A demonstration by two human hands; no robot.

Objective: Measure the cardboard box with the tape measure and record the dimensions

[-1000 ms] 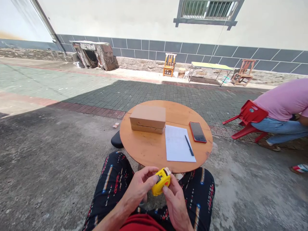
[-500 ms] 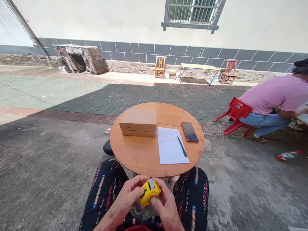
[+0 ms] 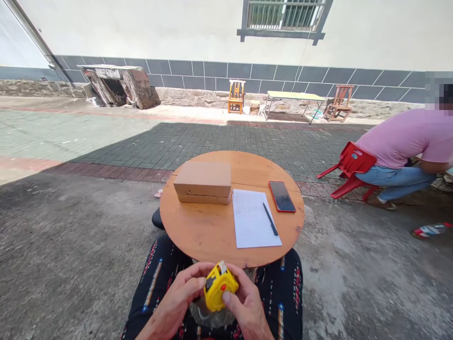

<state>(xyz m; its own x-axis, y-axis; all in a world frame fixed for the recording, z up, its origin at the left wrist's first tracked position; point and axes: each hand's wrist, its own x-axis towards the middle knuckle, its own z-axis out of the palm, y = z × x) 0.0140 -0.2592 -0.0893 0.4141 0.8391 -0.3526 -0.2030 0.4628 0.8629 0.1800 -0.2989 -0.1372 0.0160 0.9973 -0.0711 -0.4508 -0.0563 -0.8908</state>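
Observation:
Between both hands, over my lap and just in front of the round wooden table [image 3: 198, 231], is a yellow tape measure [image 3: 216, 293] with a red button on its side and a black part at its left. My left hand [image 3: 184, 293] grips its left edge with thumb and fingers. On the other side my right hand [image 3: 244, 302] is closed around it, thumb on the yellow face below the red button. Beyond them on the tabletop lie a closed cardboard box [image 3: 203, 182], a stack of white paper [image 3: 249, 222] with a dark pen [image 3: 270, 218] on it, and a red-edged phone [image 3: 282, 196].
At the right a person in a pink shirt [image 3: 399, 134] sits on a red plastic chair [image 3: 357, 160]. A bottle [image 3: 430, 230] lies on the ground nearby. Along the far wall stand wooden chairs, a yellow folding table [image 3: 295, 96] and a worn wooden shelter [image 3: 120, 85].
The tape measure has been turned in my hands, so its face with the red button now shows more fully. The view has shifted slightly. Both hands keep their hold.

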